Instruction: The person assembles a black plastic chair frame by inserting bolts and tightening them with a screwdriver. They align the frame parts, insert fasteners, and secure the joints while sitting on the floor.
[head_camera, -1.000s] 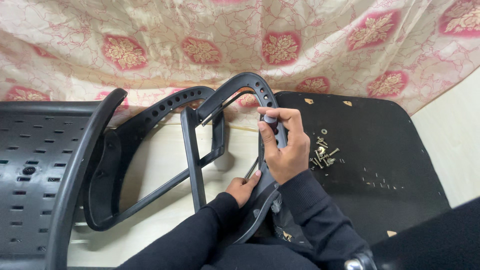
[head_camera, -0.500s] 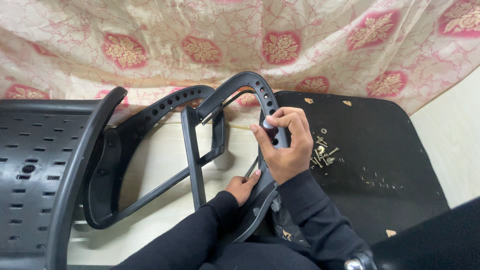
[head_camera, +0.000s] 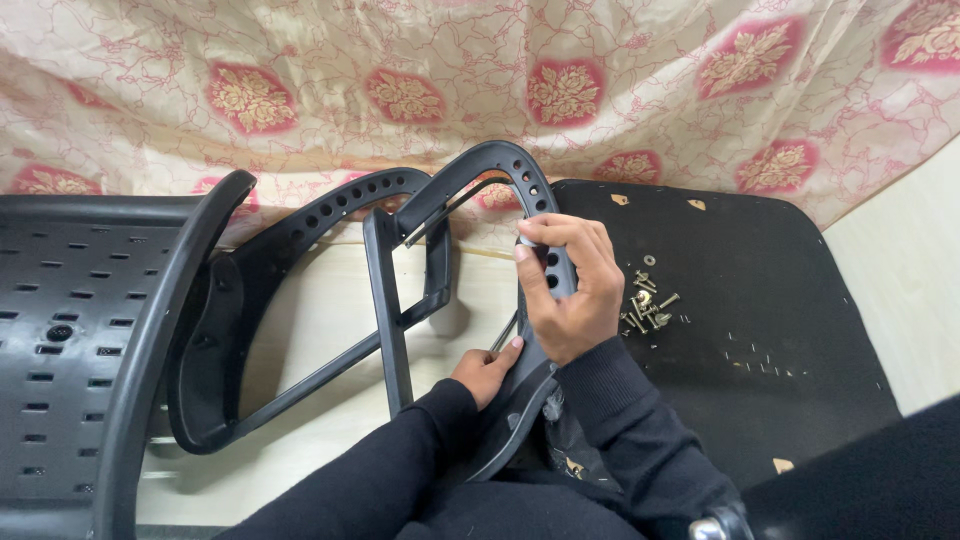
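Black curved plastic armrest frame with holes (head_camera: 470, 175) lying long-axis six to twelve o'clock, being clasped by right hand (head_camera: 565, 290) closed on its rim; left hand (head_camera: 487, 368) bracing at six o'clock, grip unclear. Loose brass screws (head_camera: 645, 305) at three o'clock, nearer the right.

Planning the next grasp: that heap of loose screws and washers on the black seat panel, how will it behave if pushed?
The screws would probably scatter rather than move together: they lie loose, unbagged. Round washers and shanks may roll on the flat black seat panel. Likely light, and awkward to pinch singly, since each is small beside the right hand.
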